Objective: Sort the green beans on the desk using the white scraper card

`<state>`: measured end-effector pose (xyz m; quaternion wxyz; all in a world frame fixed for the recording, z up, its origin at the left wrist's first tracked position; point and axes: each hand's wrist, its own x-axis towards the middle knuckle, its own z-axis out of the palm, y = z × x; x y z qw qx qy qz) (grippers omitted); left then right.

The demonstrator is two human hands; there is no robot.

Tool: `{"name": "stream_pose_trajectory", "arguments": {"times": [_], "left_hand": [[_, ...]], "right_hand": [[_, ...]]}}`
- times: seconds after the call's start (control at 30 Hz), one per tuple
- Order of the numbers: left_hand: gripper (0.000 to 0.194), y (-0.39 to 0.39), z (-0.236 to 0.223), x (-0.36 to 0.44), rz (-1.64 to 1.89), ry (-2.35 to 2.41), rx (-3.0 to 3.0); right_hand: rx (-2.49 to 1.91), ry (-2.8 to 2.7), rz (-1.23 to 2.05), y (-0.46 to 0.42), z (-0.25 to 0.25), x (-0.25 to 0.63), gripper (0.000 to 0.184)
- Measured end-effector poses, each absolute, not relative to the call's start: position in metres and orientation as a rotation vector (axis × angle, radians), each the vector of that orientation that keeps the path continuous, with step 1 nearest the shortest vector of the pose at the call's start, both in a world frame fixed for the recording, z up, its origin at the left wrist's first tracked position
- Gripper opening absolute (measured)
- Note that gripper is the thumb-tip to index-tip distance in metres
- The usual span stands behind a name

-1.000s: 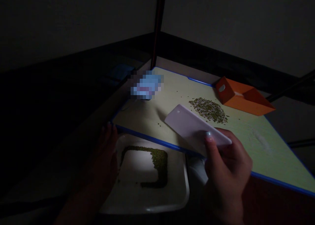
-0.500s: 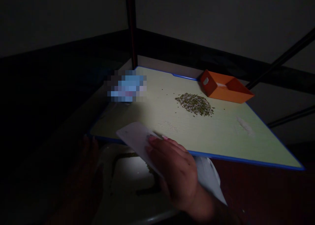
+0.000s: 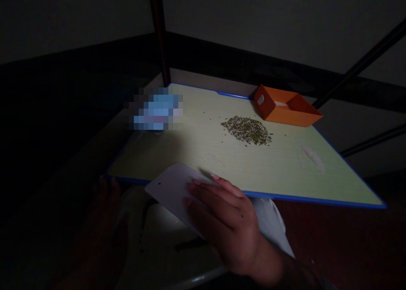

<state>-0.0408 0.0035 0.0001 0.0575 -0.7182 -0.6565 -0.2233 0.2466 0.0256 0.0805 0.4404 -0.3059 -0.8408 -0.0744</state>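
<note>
On the pale yellow-green counter with blue edging (image 3: 279, 171), a loose patch of small greenish-brown grains (image 3: 246, 130) lies spread toward the far side, with a few strays scattered around it. Just beyond the grains, at the far right, sits an open orange tray with slanted sides (image 3: 287, 108), a light oval on its left end. A whitish powdery streak (image 3: 312, 157) marks the surface nearer the right edge, and a blue item blurred by pixelation (image 3: 157, 111) is at the left. Below the near edge is a pale rounded basin (image 3: 193, 277) with dark material inside; the flat white plastic scraper (image 3: 173, 188) and the right hand (image 3: 231, 224) stand in front of it and hide much of its inside. Whitish cloth-like material (image 3: 272, 224) shows beneath the counter, beside the right wrist. The right hand has its fingers closed over the scraper, fairly straight and close together, palm down, while the end with a small hole sticks out to the left. The left hand (image 3: 98, 226) is in deep shadow at the counter's near left corner, fingertips by the blue edging; how far open its fingers are, I cannot tell.
</note>
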Motion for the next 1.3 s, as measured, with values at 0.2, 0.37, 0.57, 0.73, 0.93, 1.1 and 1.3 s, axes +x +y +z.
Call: {"name": "stream_pose_trajectory", "arguments": {"times": [0.2, 0.37, 0.57, 0.73, 0.93, 1.1, 1.3], "left_hand": [[0.094, 0.002, 0.002, -0.030, -0.759, -2.056, -2.155], [0.077, -0.003, -0.002, -0.030, -0.788, -2.120, -2.124], [0.073, -0.006, 0.001, -0.023, -0.820, -2.165, -2.085], [0.072, -0.006, 0.004, -0.021, -0.834, -2.172, -2.064], [0.069, -0.006, -0.001, -0.020, -0.850, -2.157, -2.054], [0.070, -0.007, 0.001, -0.021, -0.823, -2.129, -2.071], [0.070, -0.006, 0.002, -0.024, -0.795, -2.083, -2.102]], "right_hand": [[-0.839, -1.957, 0.087, 0.030, 0.083, 0.267, 0.038], [-0.921, -1.739, 0.331, 0.041, 0.079, 0.273, 0.034], [-0.928, -1.743, 0.374, 0.046, 0.082, 0.267, 0.029], [-0.978, -1.714, 0.367, 0.039, 0.083, 0.271, 0.027], [-1.020, -1.661, 0.426, 0.028, 0.084, 0.276, 0.023], [-1.045, -1.599, 0.414, 0.026, 0.080, 0.272, 0.021], [-1.070, -1.620, 0.375, 0.033, 0.076, 0.267, 0.014]]}}
